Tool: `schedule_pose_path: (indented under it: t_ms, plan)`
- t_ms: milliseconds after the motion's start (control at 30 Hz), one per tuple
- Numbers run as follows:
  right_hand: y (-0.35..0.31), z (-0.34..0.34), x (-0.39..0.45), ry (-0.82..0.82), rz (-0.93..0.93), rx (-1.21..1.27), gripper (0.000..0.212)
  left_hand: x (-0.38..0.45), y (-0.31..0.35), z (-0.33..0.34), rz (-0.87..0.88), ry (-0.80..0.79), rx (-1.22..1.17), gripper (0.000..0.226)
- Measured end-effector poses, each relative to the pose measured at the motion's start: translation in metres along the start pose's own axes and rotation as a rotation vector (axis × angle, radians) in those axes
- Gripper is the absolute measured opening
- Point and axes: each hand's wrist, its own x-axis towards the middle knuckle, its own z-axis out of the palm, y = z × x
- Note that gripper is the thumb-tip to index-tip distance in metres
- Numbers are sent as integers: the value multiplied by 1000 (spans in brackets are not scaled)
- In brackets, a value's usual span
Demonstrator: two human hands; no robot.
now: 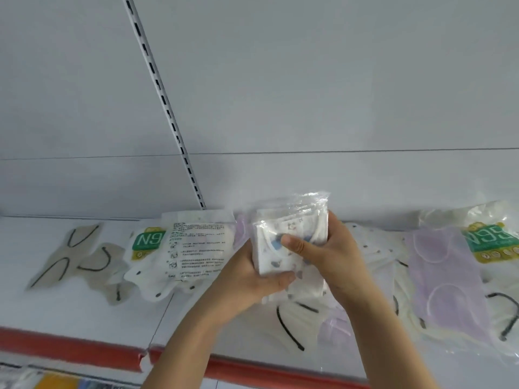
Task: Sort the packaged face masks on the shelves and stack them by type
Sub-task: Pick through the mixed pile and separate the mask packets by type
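Observation:
Both hands hold a small stack of clear-wrapped white masks with a blue cartoon print (289, 237), raised just above the white shelf (70, 310). My left hand (247, 279) grips its lower left side, thumb on the front. My right hand (325, 248) grips the right side, thumb across the print. On the shelf lie a beige mask with black loops (70, 251), a white N95 pack (146, 242), a pack showing printed instructions (196, 248), a lilac mask pack (446, 282) and another N95 pack (494, 237). White masks with black loops (295, 318) lie under my hands.
The shelf has a red front strip (70, 349) and a white back panel with a slotted upright (165, 108). A lower shelf with a yellow pack (56, 381) shows at the bottom left. More cream packs (376, 259) are piled at the right.

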Motion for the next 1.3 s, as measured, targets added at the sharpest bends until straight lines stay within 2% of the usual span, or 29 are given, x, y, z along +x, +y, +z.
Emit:
schedule_pose_path:
  t_ms: [133, 267, 367, 433, 500, 633, 800, 933, 1067, 1100, 1200, 1300]
  plan:
    - [-10, 46, 4, 114, -80, 264, 45, -28, 0, -38, -26, 179, -118, 42]
    - [-16, 109, -4, 37, -13, 373, 40, -68, -15, -88, -51, 341, -268, 36]
    - [-15, 161, -14, -45, 18, 322, 44, -108, -34, -138, -12, 390, -357, 47]
    - [-13, 204, -23, -89, 29, 268, 34, -141, -48, -177, 17, 423, -486, 53]
    - [-5, 261, -35, -185, 42, 221, 22, -180, -64, -218, 35, 481, -584, 52]
    - [24, 394, -62, -222, 117, 240, 22, -263, -101, -301, -24, 632, -616, 49]
    - [48, 530, -82, -390, 296, 225, 28, -351, -135, -399, -56, 796, -653, 45]
    - [64, 612, -70, -480, 290, 104, 36, -397, -165, -478, -94, 926, -564, 49]
    - [89, 688, -42, -592, 231, -37, 74, -417, -198, -550, -138, 1032, -535, 39]
    - [95, 708, -36, -639, 221, -89, 70, -418, -207, -566, -150, 1044, -534, 37]
    - [120, 765, -11, -706, 201, -160, 29, -411, -238, -624, -197, 1050, -498, 32]
    - [142, 822, 25, -646, 202, -135, 16, -393, -254, -692, -243, 1016, -481, 39]
